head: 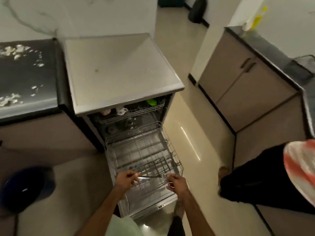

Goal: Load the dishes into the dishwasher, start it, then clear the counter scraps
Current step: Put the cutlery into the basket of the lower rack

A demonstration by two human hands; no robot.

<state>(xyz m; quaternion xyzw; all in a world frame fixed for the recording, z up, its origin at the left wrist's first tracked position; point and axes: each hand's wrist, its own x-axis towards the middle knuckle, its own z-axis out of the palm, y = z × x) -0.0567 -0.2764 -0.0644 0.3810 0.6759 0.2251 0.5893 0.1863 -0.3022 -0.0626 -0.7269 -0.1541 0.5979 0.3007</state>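
The dishwasher (119, 65) stands open with its door down and its lower rack (141, 150) pulled out over the door. A wire cutlery basket (157, 165) sits at the rack's front. My left hand (127, 178) grips the handle end of a metal fork (148, 177), held level above the rack's front edge. My right hand (175, 182) pinches the fork's tine end. The upper rack (136, 110) holds a white cup (121, 111) and a green item (151, 101). Pale food scraps (15, 51) lie scattered on the dark counter (29, 75) at the left.
A dark round bin (23, 188) stands on the floor at lower left. Another person's leg (252, 181) and foot are on the floor to the right of the open door. Cabinets (242, 86) with a dark worktop run along the right.
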